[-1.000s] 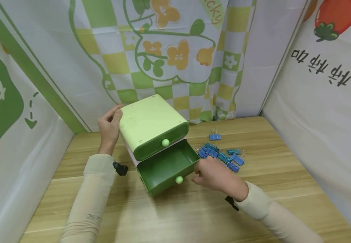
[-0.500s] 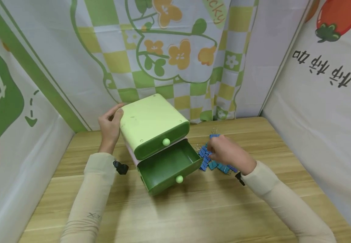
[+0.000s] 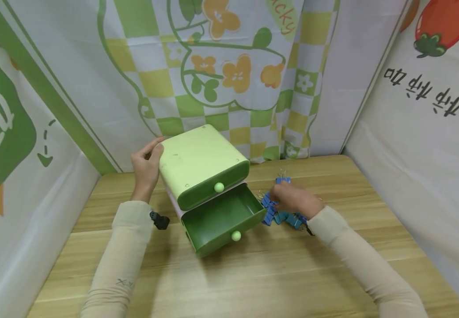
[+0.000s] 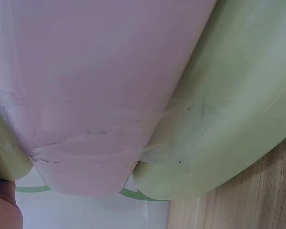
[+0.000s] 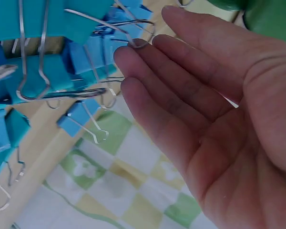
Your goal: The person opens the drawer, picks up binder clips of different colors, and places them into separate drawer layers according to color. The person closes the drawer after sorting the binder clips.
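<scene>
A mini drawer cabinet (image 3: 203, 161) stands askew on the table, its lower green drawer (image 3: 213, 223) pulled out with nothing in it. My left hand (image 3: 146, 170) grips the cabinet's rear left corner, thumb on its side and fingers behind. In the left wrist view, its fingers touch the yellow-green edge beside the pink shell (image 4: 86, 95). My right hand (image 3: 297, 198) is over a heap of blue and teal binder clips (image 3: 269, 207). In the right wrist view, the loosely bent fingers reach the wire handles of the binder clips (image 5: 45, 71), with none in the palm.
One blue binder clip (image 3: 283, 180) lies behind the heap. The upper drawer's green front (image 3: 213, 187) is closed. Printed fabric (image 3: 237, 88) hangs behind the wooden table (image 3: 229, 287), and white walls stand at both sides.
My right hand has moved from the lower drawer's right corner rightward to the binder clips, and some of them have shifted. The left hand keeps its hold on the drawer cabinet.
</scene>
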